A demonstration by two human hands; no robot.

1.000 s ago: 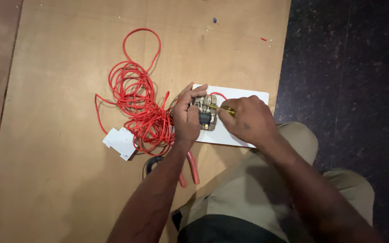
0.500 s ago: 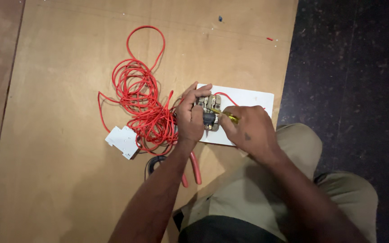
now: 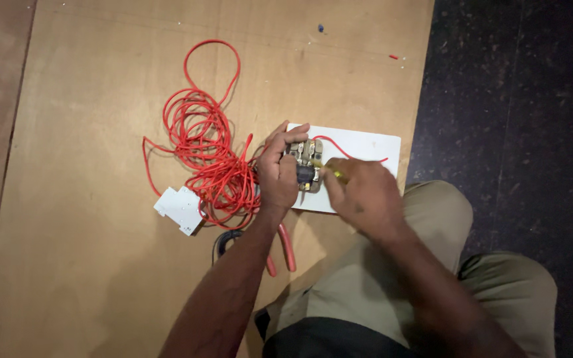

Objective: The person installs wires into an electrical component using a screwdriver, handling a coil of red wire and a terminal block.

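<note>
Although hardly shifted against the frames before, both hands worth a close look. Far out to the left of the left hand (image 3: pixel 280 174), flat on the wooden surface (image 3: pixel 87 99): a small white stepped block (image 3: pixel 179 209), touching the edge of a loose tangle of red wire (image 3: pixel 207 152). Tangle reaching right up to the left wrist, one strand running under the fingers. Just below that wrist, partly hidden by the forearm: red-handled pliers (image 3: pixel 285 248) and a dark looped thing (image 3: pixel 227 240), too covered to tell more.

Left hand itself pressed down, fingers curled over and thumb closed against a small metal-and-black switch block (image 3: pixel 306 166), pinning it on a white plate (image 3: pixel 366 149). Same clamp as half a second ago, block in the same spot at the plate's left end.

Immediately right of it, right hand (image 3: pixel 359 195) closed in a fist-like pinch around a yellow-handled screwdriver (image 3: pixel 329 174), only a short stub of yellow showing, tip meeting the block's right side. Compared with a second ago, knuckles rolled a little and dropped slightly lower over the plate; tip kept on the same point. Reads, as a judgement, like turning at one terminal rather than moving between several.

Beyond the right hand: a thin red lead (image 3: pixel 349 156) curving across the plate, then the dark floor (image 3: pixel 512 132).
</note>
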